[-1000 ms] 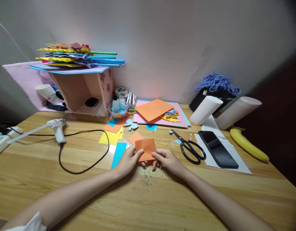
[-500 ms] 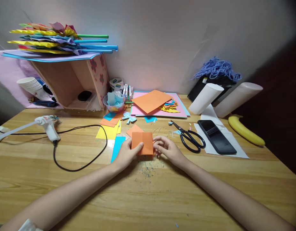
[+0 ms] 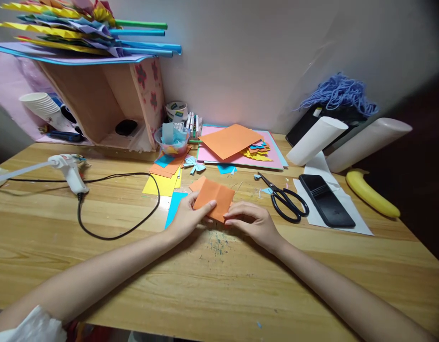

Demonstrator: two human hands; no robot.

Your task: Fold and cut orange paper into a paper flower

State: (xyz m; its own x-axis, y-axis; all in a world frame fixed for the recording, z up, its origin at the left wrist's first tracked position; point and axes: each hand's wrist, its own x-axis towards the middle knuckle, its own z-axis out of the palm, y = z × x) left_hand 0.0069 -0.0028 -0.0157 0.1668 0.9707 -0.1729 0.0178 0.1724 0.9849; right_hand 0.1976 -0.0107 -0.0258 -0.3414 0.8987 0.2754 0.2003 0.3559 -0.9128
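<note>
Both hands hold a folded orange paper (image 3: 214, 198) low over the desk (image 3: 219, 280), straight ahead. The left hand (image 3: 188, 219) pinches its near left edge, thumb on top; the right hand (image 3: 255, 224) pinches the near right corner. Scissors (image 3: 285, 202) lie just right.

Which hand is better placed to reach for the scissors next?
Probably the right hand. It rests on the near right corner of the orange paper, and the black scissors lie just to its right. The left hand pins the paper's left side, farther away.
</note>
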